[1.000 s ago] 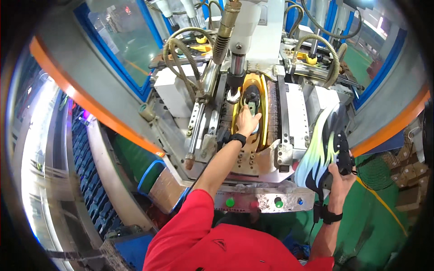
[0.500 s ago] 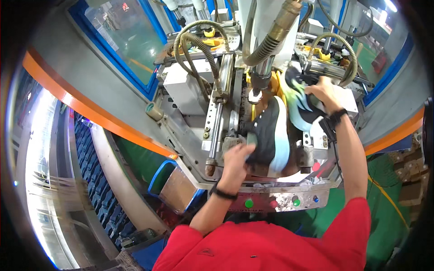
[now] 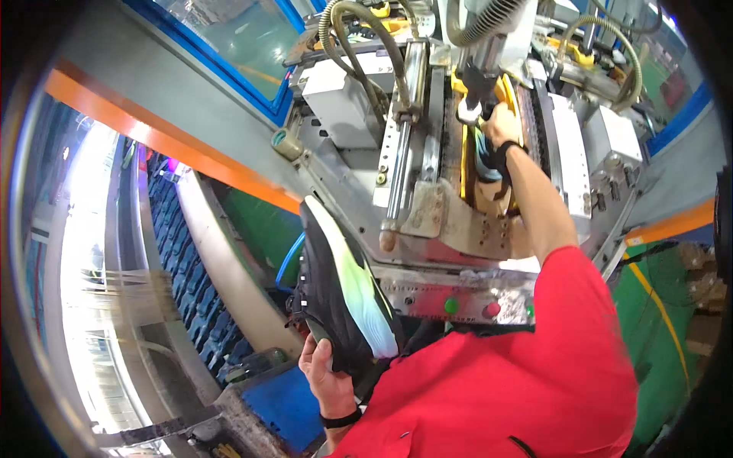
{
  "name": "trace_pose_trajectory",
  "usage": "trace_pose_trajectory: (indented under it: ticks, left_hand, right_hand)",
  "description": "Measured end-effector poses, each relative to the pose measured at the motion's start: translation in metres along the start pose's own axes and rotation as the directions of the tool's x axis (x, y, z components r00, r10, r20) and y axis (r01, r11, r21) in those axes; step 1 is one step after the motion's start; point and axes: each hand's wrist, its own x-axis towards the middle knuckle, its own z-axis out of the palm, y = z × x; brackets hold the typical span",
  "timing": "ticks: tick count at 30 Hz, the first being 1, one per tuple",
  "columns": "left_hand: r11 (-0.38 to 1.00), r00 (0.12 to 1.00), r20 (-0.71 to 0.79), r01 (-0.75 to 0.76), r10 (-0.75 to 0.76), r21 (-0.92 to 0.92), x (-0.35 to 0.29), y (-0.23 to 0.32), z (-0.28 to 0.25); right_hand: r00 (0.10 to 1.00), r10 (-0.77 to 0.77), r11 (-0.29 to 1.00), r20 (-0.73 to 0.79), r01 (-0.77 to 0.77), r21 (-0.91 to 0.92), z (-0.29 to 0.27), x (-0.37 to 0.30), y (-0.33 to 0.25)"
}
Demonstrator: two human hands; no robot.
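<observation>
My left hand (image 3: 328,374) grips the heel end of a black shoe (image 3: 333,305) whose side fades from pale yellow-green to light blue. That shoe is held toe up, left of the machine's front edge. Further off, my right hand (image 3: 501,127) reaches into the machine between yellow side pads (image 3: 507,91). Its fingers are closed at the upper end of a second shoe (image 3: 486,159), black and light blue, lying in the slot below a metal press head (image 3: 469,113). My hand and the press head hide much of this shoe.
A button panel (image 3: 427,299) with green and red buttons runs along the machine's front. A metal rod (image 3: 398,191) and a white box (image 3: 343,107) flank the slot on the left. At far left lies a conveyor (image 3: 179,267) with a dark blue ridged surface.
The shoe from the middle of the machine is now in my left hand, down to the left. My right hand has moved the other shoe leftward into the slot. The view has shifted.
</observation>
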Motion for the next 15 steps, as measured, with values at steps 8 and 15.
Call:
trace_pose_trajectory:
  ticks: [8,15]
  left_hand:
    - [0.996,0.985,-0.148,0.086,-0.086,-0.004,-0.057,-0.027,-0.042]
    - [0.991,0.952,-0.275,0.125,-0.133,-0.046,-0.092,-0.052,-0.021]
  right_hand:
    - [0.681,-0.548,0.705,-0.486,0.689,0.170,-0.077,-0.157,0.002]
    - [0.668,-0.733,0.584,0.127,0.523,0.621,-0.014,-0.360,0.025]
